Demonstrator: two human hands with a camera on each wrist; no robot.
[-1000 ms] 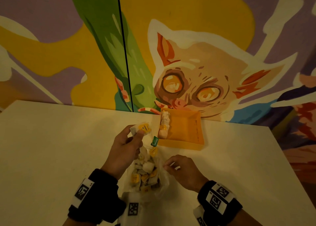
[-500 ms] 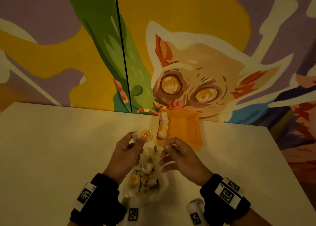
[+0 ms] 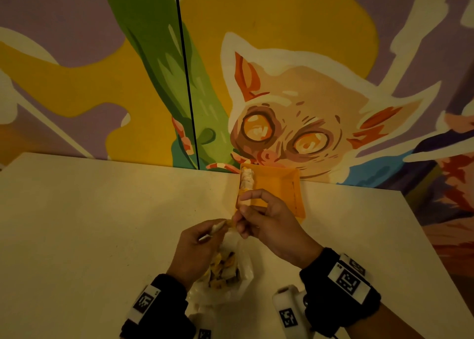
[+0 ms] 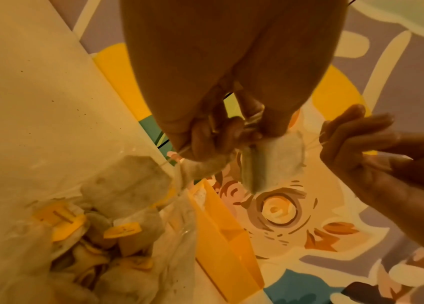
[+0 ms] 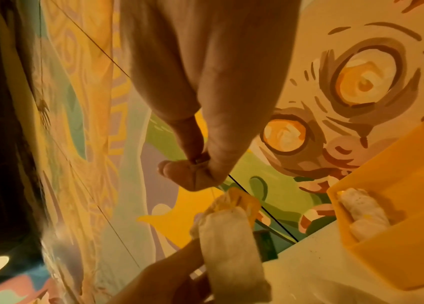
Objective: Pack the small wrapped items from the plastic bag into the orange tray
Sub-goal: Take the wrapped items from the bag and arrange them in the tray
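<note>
The orange tray (image 3: 287, 190) sits at the far edge of the desk (image 3: 102, 223), against the painted wall (image 3: 282, 82). One row of small wrapped items (image 3: 246, 178) lies along its left wall; the rest of the tray floor shows bare, so by the look of it the packing is only begun. The plastic bag (image 3: 230, 269) lies on the desk nearer the person, between the two wrists, and it is well filled with pale packets and yellow tags, as the left wrist view makes plain. Most of the work therefore seems to lie ahead.

The left hand (image 3: 197, 249) hovers above the bag's mouth, fingers curled round one wrapped packet (image 4: 270, 162), which hangs clear of the bag. The right hand (image 3: 272, 223) is just beside it, between the bag and the tray's near left corner, thumb and forefinger pinched together on a thin thread (image 5: 213, 191) that runs to the packet. Whether the yellow tag (image 5: 244, 200) at the packet's end is also caught in that pinch cannot be told.

The step in hand looks like passing or straightening this one packet before it joins the row in the tray.
</note>
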